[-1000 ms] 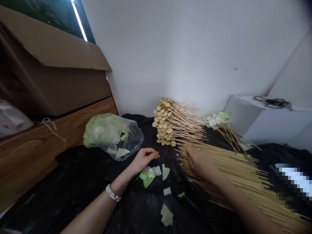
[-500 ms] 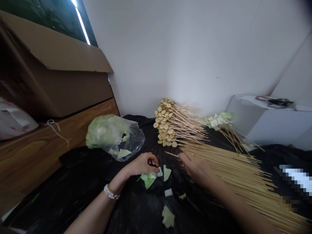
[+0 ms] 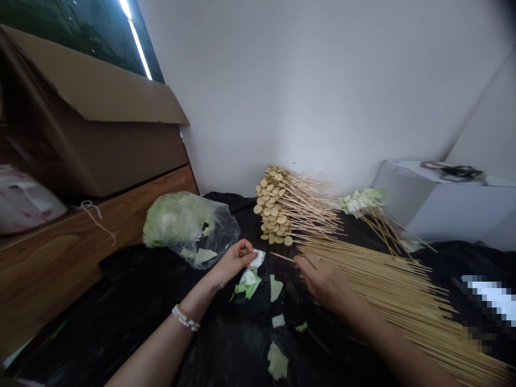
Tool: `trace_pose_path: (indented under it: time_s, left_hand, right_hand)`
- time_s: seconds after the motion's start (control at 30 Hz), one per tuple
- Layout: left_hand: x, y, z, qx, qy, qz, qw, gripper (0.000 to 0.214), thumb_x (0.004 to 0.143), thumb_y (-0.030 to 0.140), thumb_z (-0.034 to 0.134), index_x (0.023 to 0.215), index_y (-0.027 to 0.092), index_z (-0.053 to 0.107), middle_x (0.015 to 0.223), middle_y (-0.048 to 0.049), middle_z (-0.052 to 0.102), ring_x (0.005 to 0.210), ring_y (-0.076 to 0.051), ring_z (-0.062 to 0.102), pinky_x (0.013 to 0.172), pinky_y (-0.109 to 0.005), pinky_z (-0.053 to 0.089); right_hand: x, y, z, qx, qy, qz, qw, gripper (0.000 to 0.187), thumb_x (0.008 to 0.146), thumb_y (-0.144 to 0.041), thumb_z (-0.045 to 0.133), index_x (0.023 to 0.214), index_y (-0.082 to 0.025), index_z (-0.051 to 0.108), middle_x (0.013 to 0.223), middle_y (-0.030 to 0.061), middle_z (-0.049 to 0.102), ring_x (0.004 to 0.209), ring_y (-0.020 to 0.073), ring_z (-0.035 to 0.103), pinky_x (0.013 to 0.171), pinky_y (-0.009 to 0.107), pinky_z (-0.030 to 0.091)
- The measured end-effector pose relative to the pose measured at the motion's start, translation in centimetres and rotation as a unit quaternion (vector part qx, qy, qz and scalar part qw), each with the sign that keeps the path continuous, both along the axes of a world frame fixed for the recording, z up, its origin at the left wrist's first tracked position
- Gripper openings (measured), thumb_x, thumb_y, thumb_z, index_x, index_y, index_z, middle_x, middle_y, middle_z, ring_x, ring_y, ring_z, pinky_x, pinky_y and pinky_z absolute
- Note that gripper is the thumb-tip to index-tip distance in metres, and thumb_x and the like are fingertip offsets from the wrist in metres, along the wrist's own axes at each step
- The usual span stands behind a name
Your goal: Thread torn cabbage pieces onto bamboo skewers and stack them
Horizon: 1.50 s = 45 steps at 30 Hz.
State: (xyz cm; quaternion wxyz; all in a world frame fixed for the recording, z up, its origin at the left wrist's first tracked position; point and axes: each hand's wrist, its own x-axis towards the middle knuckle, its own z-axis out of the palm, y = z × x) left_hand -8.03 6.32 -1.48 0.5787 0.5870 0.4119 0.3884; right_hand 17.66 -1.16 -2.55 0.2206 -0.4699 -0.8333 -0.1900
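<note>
The left hand (image 3: pixel 234 262) was pinched on a small white piece of cabbage (image 3: pixel 258 259), which stuck out past the fingertips toward the right hand (image 3: pixel 325 279). That right hand was closed on a single skewer (image 3: pixel 282 257), its bare end pointing left at the cabbage piece, with a narrow gap between the two. Just below the left hand, nearer the person, lay a green-and-white leaf scrap (image 3: pixel 247 285) on the black sheet (image 3: pixel 226 344); a pale leaf piece (image 3: pixel 276 288) lay between the hands, closer to the person than either's fingertips. The loose skewers (image 3: pixel 387 290) spread out beneath and to the right of the right hand; whether it rested on them could not be told. Beyond both hands stood a heap of skewered round slices (image 3: pixel 273 207), and beyond the left one, to its left, a clear bag of cabbage (image 3: pixel 171 220).
</note>
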Motion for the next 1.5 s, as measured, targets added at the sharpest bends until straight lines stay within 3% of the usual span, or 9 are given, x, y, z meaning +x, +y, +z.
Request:
trace_pose_path:
  time_s: [0.17, 0.3, 0.43, 0.67, 0.83, 1.03, 1.37, 1.5]
  left_hand:
    - [-0.1, -0.2, 0.3, -0.063, -0.074, 0.052, 0.994, 0.042, 0.065, 0.039, 0.081, 0.093, 0.018, 0.056, 0.072, 0.0033, 0.061, 0.064, -0.009, 0.056, 0.063, -0.021, 0.045]
    - [-0.1, -0.3, 0.6, -0.066, -0.113, 0.061, 0.989, 0.051, 0.067, 0.032, 0.081, 0.111, 0.018, 0.059, 0.077, 0.0003, 0.065, 0.067, -0.010, 0.060, 0.063, -0.020, 0.046]
    - [-0.1, -0.2, 0.8, -0.063, -0.179, 0.073, 0.979, 0.047, 0.071, 0.026, 0.079, 0.114, 0.017, 0.062, 0.083, -0.0027, 0.069, 0.067, -0.010, 0.062, 0.060, -0.018, 0.047]
    - [-0.2, 0.1, 1.2, -0.211, -0.345, 0.064, 0.912, 0.030, 0.080, 0.007, 0.066, 0.109, 0.016, 0.064, 0.087, -0.0009, 0.069, 0.067, -0.007, 0.064, 0.067, -0.019, 0.053]
    - [-0.1, 0.1, 1.6, -0.297, -0.388, 0.052, 0.871, 0.023, 0.087, 0.005, 0.054, 0.108, 0.011, 0.062, 0.089, -0.0048, 0.069, 0.071, -0.010, 0.066, 0.072, -0.021, 0.055]
    - [0.5, -0.5, 1.5, -0.270, -0.348, 0.052, 0.896, 0.038, 0.076, -0.007, 0.059, 0.107, 0.015, 0.063, 0.090, -0.0025, 0.069, 0.075, -0.009, 0.067, 0.078, -0.020, 0.054]
    - [1.6, -1.7, 0.9, -0.261, -0.302, 0.032, 0.916, 0.043, 0.074, -0.001, 0.066, 0.112, 0.018, 0.062, 0.092, -0.0026, 0.070, 0.077, -0.012, 0.069, 0.077, -0.023, 0.055]
    - [1.6, -1.7, 0.9, -0.268, -0.311, 0.033, 0.911, 0.044, 0.072, -0.002, 0.066, 0.112, 0.017, 0.063, 0.090, -0.0019, 0.071, 0.074, -0.011, 0.069, 0.076, -0.021, 0.055]
  right_hand:
    - [-0.2, 0.0, -0.2, 0.034, 0.015, 0.006, 0.999, 0.027, 0.091, -0.013, 0.043, 0.112, -0.016, 0.061, 0.086, 0.0036, 0.063, 0.064, 0.0143, 0.054, 0.056, 0.029, 0.032]
    - [-0.4, -0.1, -0.2, 0.035, 0.020, 0.012, 0.999, 0.026, 0.092, -0.013, 0.043, 0.111, -0.015, 0.061, 0.084, 0.0035, 0.062, 0.066, 0.0144, 0.054, 0.058, 0.028, 0.034]
    - [-0.4, -0.1, -0.3, 0.034, 0.025, 0.016, 0.999, 0.026, 0.092, -0.013, 0.044, 0.111, -0.015, 0.061, 0.083, 0.0037, 0.062, 0.069, 0.0148, 0.055, 0.060, 0.028, 0.036]
    - [-0.6, -0.2, -0.6, 0.042, 0.039, 0.041, 0.998, 0.025, 0.093, -0.013, 0.044, 0.111, -0.015, 0.061, 0.084, 0.0042, 0.062, 0.071, 0.0156, 0.055, 0.062, 0.028, 0.035]
    - [-0.8, -0.3, -0.7, 0.058, 0.041, 0.061, 0.996, 0.025, 0.094, -0.014, 0.043, 0.110, -0.014, 0.061, 0.085, 0.0052, 0.063, 0.073, 0.0161, 0.054, 0.063, 0.028, 0.036]
    - [-1.2, -0.7, -0.3, 0.070, 0.034, 0.071, 0.994, 0.026, 0.093, -0.013, 0.043, 0.109, -0.013, 0.063, 0.081, 0.0056, 0.062, 0.071, 0.0157, 0.053, 0.062, 0.028, 0.037]
    - [-2.5, -1.8, 0.1, 0.080, -0.032, 0.121, 0.989, 0.032, 0.090, -0.007, 0.043, 0.116, -0.011, 0.061, 0.080, 0.0063, 0.059, 0.074, 0.0171, 0.053, 0.060, 0.028, 0.038]
    - [-2.4, -1.9, 0.4, 0.091, -0.042, 0.123, 0.987, 0.030, 0.091, -0.008, 0.043, 0.114, -0.010, 0.062, 0.078, 0.0063, 0.059, 0.074, 0.0186, 0.053, 0.061, 0.030, 0.039]
